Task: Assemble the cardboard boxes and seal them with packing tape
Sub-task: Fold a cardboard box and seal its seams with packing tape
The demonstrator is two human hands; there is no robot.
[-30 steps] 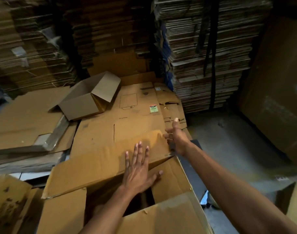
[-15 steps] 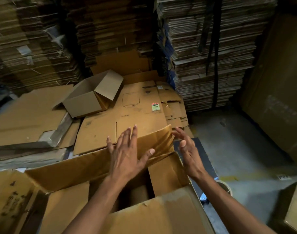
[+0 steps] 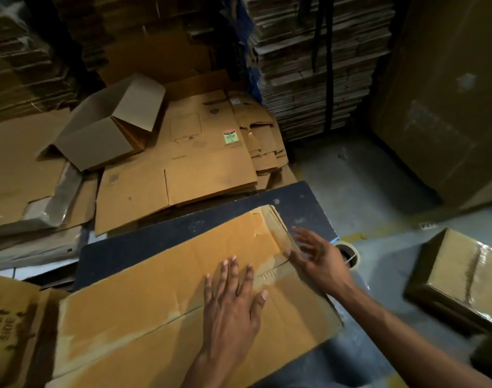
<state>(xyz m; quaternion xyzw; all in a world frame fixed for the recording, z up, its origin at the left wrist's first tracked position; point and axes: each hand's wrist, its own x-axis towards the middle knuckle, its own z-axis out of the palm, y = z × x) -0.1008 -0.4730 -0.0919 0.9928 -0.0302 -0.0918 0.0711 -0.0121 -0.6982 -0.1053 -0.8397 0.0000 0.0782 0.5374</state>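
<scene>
Dark board (image 3: 144, 245) (on grey floor (image 3: 362, 186))

I count two hands, the left hand (image 3: 231, 309) and the right hand (image 3: 317, 259), both over one closed box (image 3: 155, 303). There are two more made-up boxes: an open box (image 3: 99, 135) at the back and a taped box (image 3: 463, 275) at the right (blurred). I see one tape roll (image 3: 349, 254) and one flattened carton (image 3: 200, 152) with a green label.
</scene>
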